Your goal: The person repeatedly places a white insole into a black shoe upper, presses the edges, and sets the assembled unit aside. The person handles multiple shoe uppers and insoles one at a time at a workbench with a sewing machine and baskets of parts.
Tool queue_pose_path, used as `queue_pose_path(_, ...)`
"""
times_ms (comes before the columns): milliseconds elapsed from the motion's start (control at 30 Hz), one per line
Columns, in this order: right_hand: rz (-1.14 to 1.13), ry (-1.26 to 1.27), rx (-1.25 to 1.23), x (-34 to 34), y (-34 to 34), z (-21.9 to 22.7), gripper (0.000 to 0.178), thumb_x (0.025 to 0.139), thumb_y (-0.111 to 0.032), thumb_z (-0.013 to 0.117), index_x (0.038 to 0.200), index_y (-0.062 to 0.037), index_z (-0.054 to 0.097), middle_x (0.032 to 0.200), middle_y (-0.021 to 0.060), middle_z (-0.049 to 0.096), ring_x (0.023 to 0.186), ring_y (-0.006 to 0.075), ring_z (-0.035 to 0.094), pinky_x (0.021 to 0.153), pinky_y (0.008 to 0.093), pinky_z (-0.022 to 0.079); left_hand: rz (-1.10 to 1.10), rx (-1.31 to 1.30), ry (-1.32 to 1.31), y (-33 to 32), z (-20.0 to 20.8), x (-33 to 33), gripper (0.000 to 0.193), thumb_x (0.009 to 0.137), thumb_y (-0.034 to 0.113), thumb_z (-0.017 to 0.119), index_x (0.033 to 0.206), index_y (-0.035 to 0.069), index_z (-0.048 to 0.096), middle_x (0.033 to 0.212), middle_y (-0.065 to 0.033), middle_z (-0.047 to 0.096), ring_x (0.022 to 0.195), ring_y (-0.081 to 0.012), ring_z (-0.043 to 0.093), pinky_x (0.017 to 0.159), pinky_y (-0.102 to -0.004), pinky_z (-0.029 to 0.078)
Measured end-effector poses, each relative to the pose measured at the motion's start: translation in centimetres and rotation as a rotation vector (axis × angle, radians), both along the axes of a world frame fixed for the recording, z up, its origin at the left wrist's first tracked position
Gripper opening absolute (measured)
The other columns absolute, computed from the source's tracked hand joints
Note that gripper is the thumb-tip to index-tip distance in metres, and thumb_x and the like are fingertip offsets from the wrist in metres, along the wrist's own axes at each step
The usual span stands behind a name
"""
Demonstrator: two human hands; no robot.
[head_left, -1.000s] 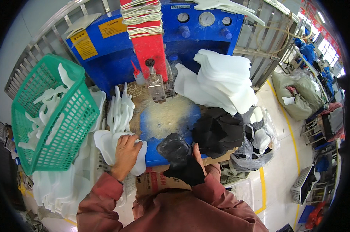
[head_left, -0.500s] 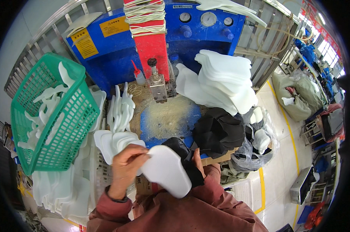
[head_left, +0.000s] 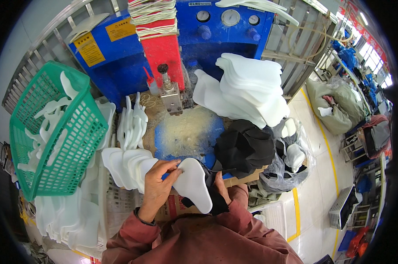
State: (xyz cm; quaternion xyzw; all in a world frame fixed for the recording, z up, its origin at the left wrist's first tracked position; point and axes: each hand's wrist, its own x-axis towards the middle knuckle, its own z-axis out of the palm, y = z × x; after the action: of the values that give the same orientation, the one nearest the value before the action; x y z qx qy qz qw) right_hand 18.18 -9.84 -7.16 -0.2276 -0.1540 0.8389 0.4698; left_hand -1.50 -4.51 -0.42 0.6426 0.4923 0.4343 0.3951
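Between thumb and fingers, my left hand [head_left: 160, 185] pinches the upper end of a white, flat, insole-shaped piece [head_left: 193, 187], which hangs tilted in front of me. My right hand [head_left: 222, 188] is closed at the edge of a black fabric piece [head_left: 217, 201]; part of this fabric lies hidden behind the white piece. Just beyond my right hand sits a heap of black fabric pieces [head_left: 243, 147]. To the left of my left hand, a fanned row of white shaped pieces [head_left: 126, 165] lies by the work surface.
Ahead stands a blue machine [head_left: 120, 70] with a red arm [head_left: 161, 57] and metal head [head_left: 171, 99] over a dusty blue pad [head_left: 188, 132]. White pieces are stacked [head_left: 251, 88] behind the black heap. A green basket [head_left: 82, 132] leans at left; a plastic bag [head_left: 295, 163] stands right.
The white piece has turned more upright, and my left hand has shifted slightly right and downward with it. My right hand stays by the black fabric, slightly lower. The whole view has shifted a little.
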Motion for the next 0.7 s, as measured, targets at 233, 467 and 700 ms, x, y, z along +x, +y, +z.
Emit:
queue_pose_path(233, 0.009, -0.056, 0.036, 0.2, 0.1, 0.7, 0.089, 0.102, -0.075, 0.037, 0.165, -0.0126, 0.029, 0.154, 0.0134, 0.052, 0.129, 0.0311, 0.06, 0.104, 0.0481, 0.053, 0.024, 0.025, 0.086, 0.3, -0.1, 0.3, 0.024, 0.09, 0.002, 0.076, 0.114, -0.004, 0.074, 0.098, -0.0092, 0.068, 0.087, -0.0178, 0.066, 0.08, -0.0298, 0.054)
queue_pose_path(467, -0.043, 0.024, 0.088, -0.6, -0.1, -0.3, 0.077, 0.109, -0.061, 0.039, 0.157, -0.0012, 0.04, 0.147, 0.0132, 0.057, 0.128, 0.0249, 0.061, 0.109, 0.04, 0.05, 0.052, -0.032, 0.068, 1.0, -0.9, 0.2, 0.016, 0.089, 0.003, 0.078, 0.103, -0.003, 0.072, 0.1, -0.012, 0.07, 0.087, -0.0205, 0.069, 0.079, -0.0315, 0.056)
queue_pose_path(700, -0.08, -0.08, 0.022, -0.5, 0.2, -1.5, 0.072, 0.111, -0.058, 0.037, 0.154, -0.0011, 0.045, 0.144, 0.0114, 0.059, 0.125, 0.0222, 0.062, 0.105, 0.0372, 0.051, 0.053, -0.106, 0.069, 1.6, -2.8, 0.3, 0.017, 0.09, 0.005, 0.078, 0.104, -0.002, 0.072, 0.103, -0.0119, 0.071, 0.089, -0.0213, 0.069, 0.081, -0.0325, 0.055)
